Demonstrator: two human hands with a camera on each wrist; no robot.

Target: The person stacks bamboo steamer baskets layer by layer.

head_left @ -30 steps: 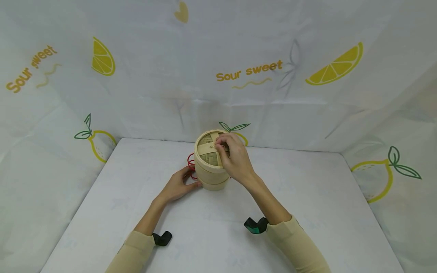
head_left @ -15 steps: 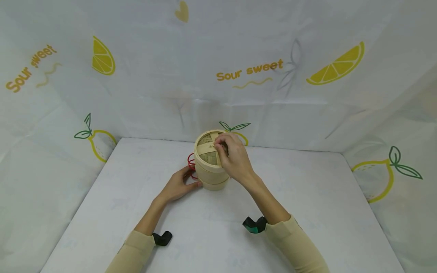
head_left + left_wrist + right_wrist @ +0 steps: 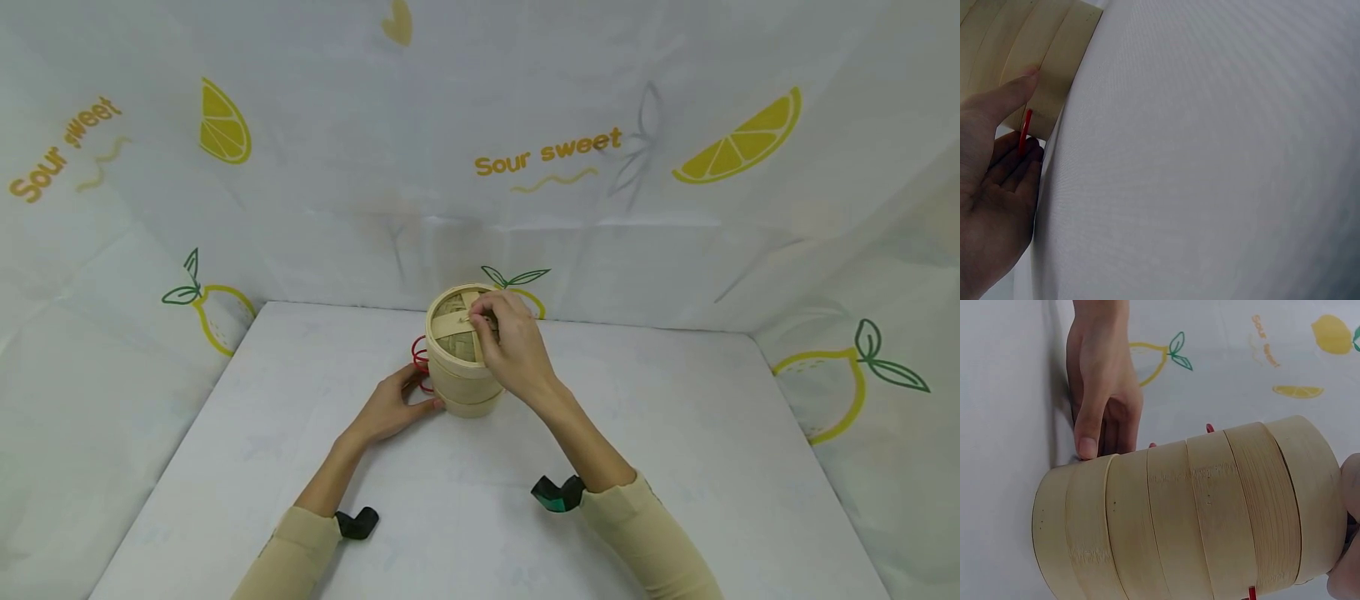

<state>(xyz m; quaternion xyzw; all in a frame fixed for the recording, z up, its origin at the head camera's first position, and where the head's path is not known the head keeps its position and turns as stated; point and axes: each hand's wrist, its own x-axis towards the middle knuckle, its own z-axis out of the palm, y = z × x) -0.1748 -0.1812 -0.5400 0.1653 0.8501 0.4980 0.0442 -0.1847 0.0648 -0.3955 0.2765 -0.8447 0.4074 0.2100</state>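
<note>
A stacked bamboo steamer [image 3: 467,385] stands upright near the table's back edge, several tiers high, with red loops [image 3: 421,354] on its left side. On top is its woven lid [image 3: 453,325], seated on the stack. My right hand [image 3: 517,346] pinches the middle of the lid between thumb and fingers; the gripped part is hidden. Low on the left side, my left hand [image 3: 392,408] holds the steamer, its thumb [image 3: 1019,94] against the bottom tier and its fingers round the far side by a red loop. The right wrist view shows the tiers [image 3: 1166,519] pressed close together.
A white cloth covers the table [image 3: 637,417]. Close behind the steamer rises a white backdrop [image 3: 337,167] printed with lemons. Black wrist devices [image 3: 358,523] sit on both forearms.
</note>
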